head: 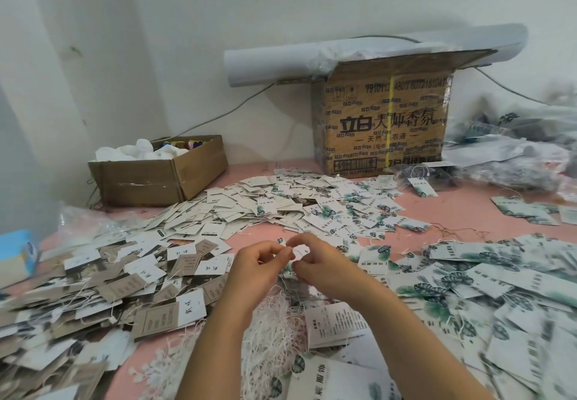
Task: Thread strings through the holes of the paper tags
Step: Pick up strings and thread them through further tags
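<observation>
Nearest me, under my forearms, lies the loose bundle of white strings (271, 334): limp and tangled, so I would draw one out by its end, not from the middle. Just above it my left hand (256, 267) and right hand (324, 270) meet, fingers curled, both pinching one small white paper tag (300, 251) between the fingertips. I cannot tell whether a string is already through its hole. The tag looks light and thin, stiff enough to hold flat but easy to crease, so I judge it best held by the edge close to the hole. Around my hands the pink surface (459, 203) carries heaps of tags: brown and white ones (109, 290) to the left, leaf-printed ones (499, 290) to the right. Farther back stand a small open carton (146, 181) and a tall printed carton (387, 125) against the wall.
</observation>
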Action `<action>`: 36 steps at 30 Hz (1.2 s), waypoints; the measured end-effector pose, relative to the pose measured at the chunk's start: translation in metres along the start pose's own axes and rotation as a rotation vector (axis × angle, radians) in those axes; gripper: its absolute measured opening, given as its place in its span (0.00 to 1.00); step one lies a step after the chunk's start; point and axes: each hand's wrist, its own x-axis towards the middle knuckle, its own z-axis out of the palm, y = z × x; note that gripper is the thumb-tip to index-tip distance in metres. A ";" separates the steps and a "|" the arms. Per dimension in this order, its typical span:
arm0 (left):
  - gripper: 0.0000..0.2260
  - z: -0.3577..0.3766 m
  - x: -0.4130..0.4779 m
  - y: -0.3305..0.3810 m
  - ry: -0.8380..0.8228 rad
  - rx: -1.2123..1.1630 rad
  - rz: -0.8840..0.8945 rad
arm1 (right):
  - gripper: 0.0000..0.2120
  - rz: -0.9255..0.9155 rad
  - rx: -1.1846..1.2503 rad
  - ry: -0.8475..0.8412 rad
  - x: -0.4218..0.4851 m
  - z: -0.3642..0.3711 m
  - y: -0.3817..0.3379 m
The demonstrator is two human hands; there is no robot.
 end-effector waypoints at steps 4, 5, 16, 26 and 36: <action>0.10 0.011 0.004 -0.017 0.080 0.037 -0.041 | 0.15 0.097 -0.385 0.252 0.005 -0.003 0.012; 0.11 0.013 0.005 -0.022 0.075 0.069 -0.051 | 0.16 0.136 -0.458 0.274 0.005 -0.004 0.015; 0.26 0.029 0.002 -0.035 -0.040 -0.047 -0.156 | 0.14 0.206 -0.571 0.252 0.007 -0.001 0.020; 0.10 0.022 0.004 -0.032 0.315 -0.328 -0.078 | 0.19 0.421 -0.712 0.222 -0.001 -0.026 0.035; 0.16 0.019 0.005 -0.033 0.308 -0.348 -0.097 | 0.20 0.482 -0.733 0.181 -0.004 -0.023 0.038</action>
